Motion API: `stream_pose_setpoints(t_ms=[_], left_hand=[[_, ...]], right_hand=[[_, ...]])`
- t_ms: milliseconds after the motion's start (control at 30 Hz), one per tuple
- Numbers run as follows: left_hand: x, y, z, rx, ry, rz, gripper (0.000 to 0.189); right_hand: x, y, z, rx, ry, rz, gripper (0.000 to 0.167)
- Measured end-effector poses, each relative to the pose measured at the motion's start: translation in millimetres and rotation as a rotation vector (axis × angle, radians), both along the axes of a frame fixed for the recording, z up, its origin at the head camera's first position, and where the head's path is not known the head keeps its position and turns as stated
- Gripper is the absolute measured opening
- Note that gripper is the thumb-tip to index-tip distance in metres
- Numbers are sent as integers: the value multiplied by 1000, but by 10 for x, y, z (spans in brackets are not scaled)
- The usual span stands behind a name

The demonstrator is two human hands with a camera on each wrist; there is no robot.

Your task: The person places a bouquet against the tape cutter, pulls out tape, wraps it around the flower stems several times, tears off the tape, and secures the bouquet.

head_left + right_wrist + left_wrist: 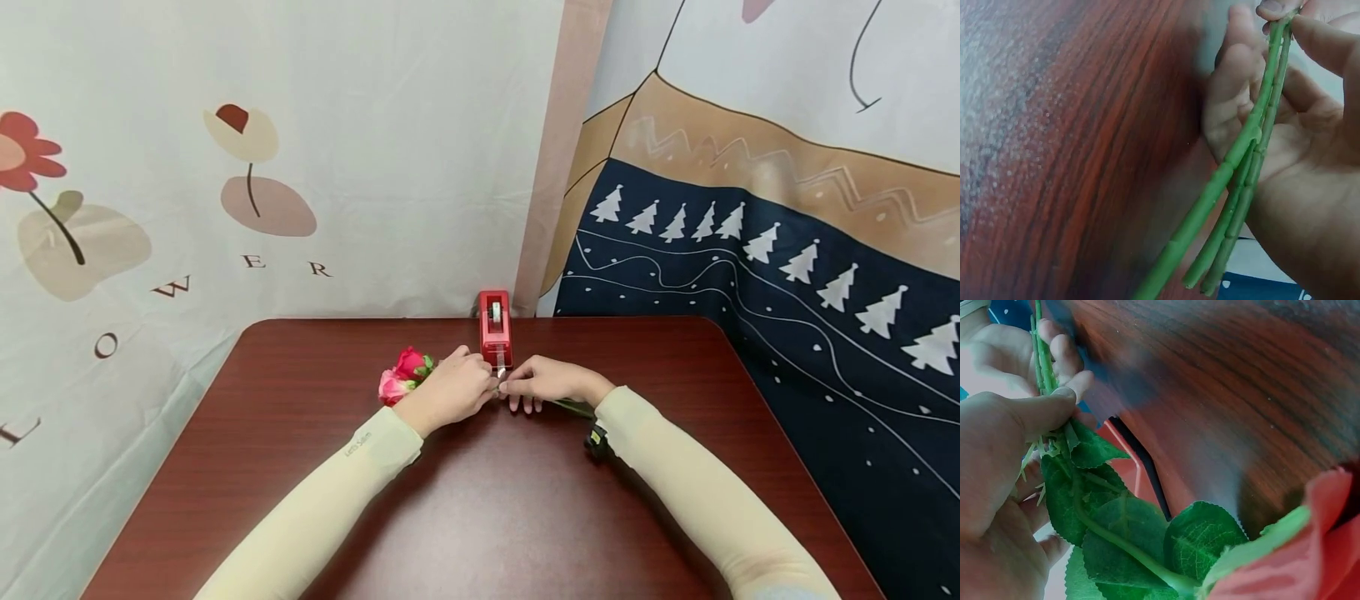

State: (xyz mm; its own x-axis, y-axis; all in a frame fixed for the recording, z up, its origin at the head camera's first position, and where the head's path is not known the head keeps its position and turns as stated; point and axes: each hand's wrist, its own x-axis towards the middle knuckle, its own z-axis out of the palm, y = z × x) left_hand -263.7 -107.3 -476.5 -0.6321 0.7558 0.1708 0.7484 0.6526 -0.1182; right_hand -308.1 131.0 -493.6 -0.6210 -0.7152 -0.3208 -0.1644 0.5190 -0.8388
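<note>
My left hand (456, 385) pinches the bundled green stems of artificial roses just under the leaves (1204, 540). The red rose (411, 363) and the pink rose (393, 387) lie out to its left. At the other side, my right hand (551, 380) grips the same stems (1194, 219) with thumb and fingertips, close beside the left fingertips. Loose stem ends run across the right palm and past the wrist. Right behind both hands stands a red tape dispenser (492, 298), with a shiny strip of tape (501, 360) at its front reaching toward the fingers.
The dark red-brown wooden table (510, 517) has rounded far corners. A pale printed cloth (420, 150) hangs behind it, and a navy cloth with white trees (675, 267) hangs at the right. A small black device (596, 442) sits at the right wrist.
</note>
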Motion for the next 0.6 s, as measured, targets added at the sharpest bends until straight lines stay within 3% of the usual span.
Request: stream_pose_setpoints(t_ms=[233, 600], left_hand=[[9, -10, -4, -13, -8, 15, 14], [5, -16, 4, -19, 34, 14, 18]], right_hand=[[-12, -5, -18, -42, -37, -70, 26], [59, 4, -4, -87, 20, -163, 19]])
